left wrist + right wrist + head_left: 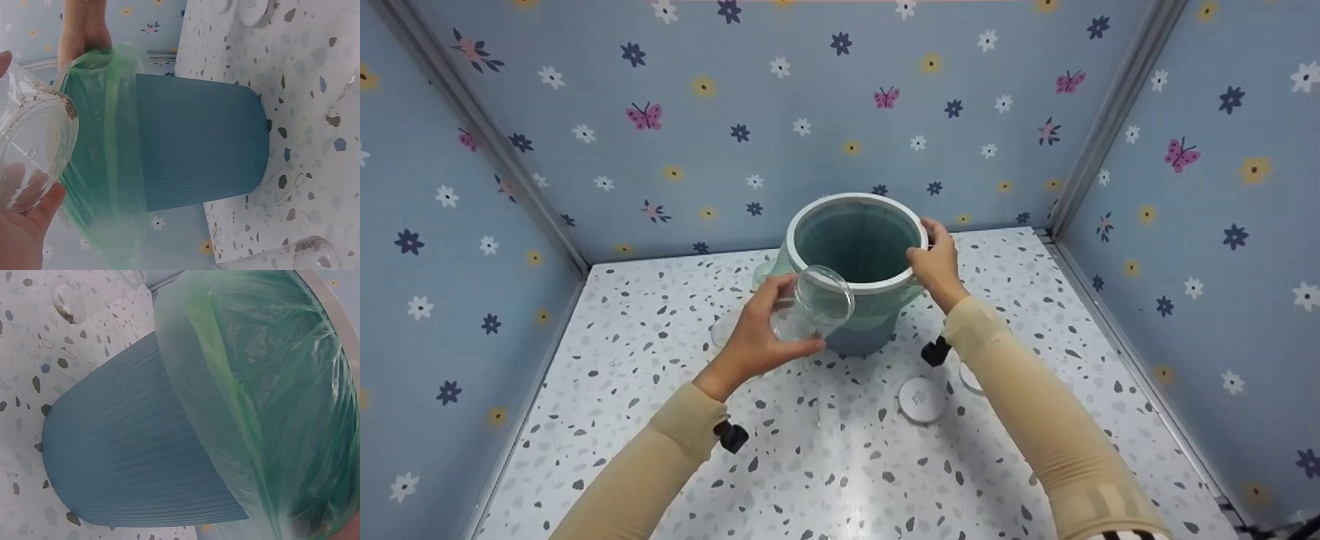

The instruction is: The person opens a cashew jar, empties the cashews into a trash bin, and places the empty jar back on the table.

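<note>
My left hand [756, 336] grips a clear plastic jar [826, 300] around its side, tilted in front of the rim of a blue ribbed trash can [197, 143]. Brown residue clings to the jar's base edge in the left wrist view. A green trash bag [264, 382] lines the can and folds down over its outside, with a white ring [861, 287] around the mouth. At the can's right side, my right hand [937, 264] holds the rim, thumb on top and fingers over the outer edge. The can stands upright.
Behind the left hand, another clear jar [723, 330] lies on the speckled table [810, 465], with brown residue at one end. Two white round lids lie to the right, one lid [921, 400] in full view, the other [970, 379] partly behind my right forearm. Patterned walls [810, 90] enclose the table.
</note>
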Available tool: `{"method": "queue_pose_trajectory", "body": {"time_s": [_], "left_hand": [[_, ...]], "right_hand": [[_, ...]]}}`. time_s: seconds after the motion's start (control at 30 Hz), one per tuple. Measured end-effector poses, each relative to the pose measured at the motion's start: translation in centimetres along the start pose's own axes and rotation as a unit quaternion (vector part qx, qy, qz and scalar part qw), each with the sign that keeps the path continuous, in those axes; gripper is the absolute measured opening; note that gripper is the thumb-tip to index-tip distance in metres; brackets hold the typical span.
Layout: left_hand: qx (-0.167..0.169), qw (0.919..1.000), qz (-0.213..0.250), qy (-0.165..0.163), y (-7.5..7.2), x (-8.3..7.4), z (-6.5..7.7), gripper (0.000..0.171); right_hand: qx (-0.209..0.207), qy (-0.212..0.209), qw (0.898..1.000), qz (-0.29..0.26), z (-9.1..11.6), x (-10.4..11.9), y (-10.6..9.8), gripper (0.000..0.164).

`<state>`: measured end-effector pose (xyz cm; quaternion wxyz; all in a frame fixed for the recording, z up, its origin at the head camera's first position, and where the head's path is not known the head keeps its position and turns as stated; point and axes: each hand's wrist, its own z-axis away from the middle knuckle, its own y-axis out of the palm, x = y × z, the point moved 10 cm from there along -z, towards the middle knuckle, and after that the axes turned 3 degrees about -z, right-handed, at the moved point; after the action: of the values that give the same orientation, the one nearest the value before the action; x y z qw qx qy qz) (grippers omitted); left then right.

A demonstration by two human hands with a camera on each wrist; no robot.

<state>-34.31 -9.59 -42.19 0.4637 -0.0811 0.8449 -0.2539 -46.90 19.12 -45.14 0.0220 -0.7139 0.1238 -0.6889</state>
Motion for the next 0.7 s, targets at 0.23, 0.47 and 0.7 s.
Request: {"method": "queue_pose_trajectory", "body": {"time_s": [0.23,0.47,0.7], "left_hand": [[0.007,0.9999,-0.004,0.008,1.1,0.4,1.0,0.092],[0.014,0.9998,-0.001,0.017,1.8,0.8,1.8,0.091],[0.031,0.9993,0.009,0.017,3.1,1.6,2.9,0.091]], "right_hand": [[0.000,0.001,1.000,-0.005,0.0,0.3,0.1,0.071],[0.000,0.000,1.000,-0.003,0.0,0.3,0.0,0.072],[-0.002,-0.003,1.000,0.000,0.0,0.3,0.0,0.071]]}}
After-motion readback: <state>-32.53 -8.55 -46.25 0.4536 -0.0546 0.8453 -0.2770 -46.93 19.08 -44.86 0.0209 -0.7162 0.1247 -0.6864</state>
